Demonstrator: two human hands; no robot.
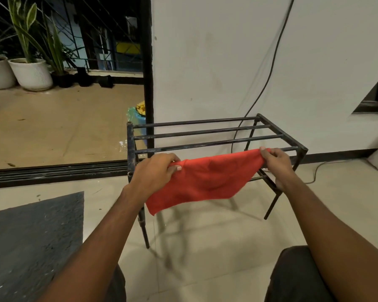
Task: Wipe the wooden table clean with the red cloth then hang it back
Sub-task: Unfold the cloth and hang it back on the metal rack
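1. The left hand is pinching one top corner of the cloth, thumb on the near side and fingers curled over the edge.
2. The right hand is pinching the other top corner the same way, so both hands are gripping the cloth and stretching its top edge between them.
3. The cloth is hanging in the air at the near side of the rack, with its top edge about level with the nearest bar. I can't tell if it's touching the bar yet. The bottom corner is dangling well above the floor.
4. Handling-wise it's looking thin, light and totally floppy. It's sagging in the middle and drooping to a point at the lower left, so it's going to fold wherever it isn't supported.
5. Corners are the right place to be holding it, I'd say. That's keeping it spread out for draping over a bar instead of bunching up.
6. The bars are looking smooth and round, so I'm guessing a lopsided drape could slide off.
7. The worktop isn't in shot, so this is probably the hang-it-back part.
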